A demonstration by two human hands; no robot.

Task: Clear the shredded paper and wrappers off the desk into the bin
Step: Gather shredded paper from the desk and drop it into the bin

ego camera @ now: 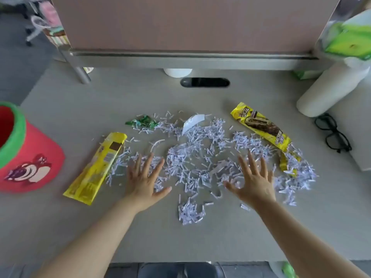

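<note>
Two bare forearms were seen reaching in from six o'clock over a pale grey desk (160, 237). Both the left hand (144, 177) and the right hand (254, 179) were spread flat with fingers straight and fanned, and nothing was gripped. They were set apart on the near part of a wide scatter of shredded paper (200, 157) at the centre of the desk, though whether they were pressed down or held just above could not be told. The wide spread was judged to be a way of covering as many shreds as possible, so the loose pile could be raked together before lifting. A long yellow wrapper (96, 167) was lying at eight o'clock, just beside the left hand. A second yellow wrapper (261, 127) was lying at two o'clock, its lower end buried in shreds. A crumpled green wrapper (144, 122) was found at eleven o'clock and a white scrap (192, 121) at twelve. A red bin (18, 133) with a green rim was placed at nine o'clock, mouth open, probably so it could be reached in one sweep. Black glasses (333, 133) were left at three o'clock, well apart from the mess.
</note>
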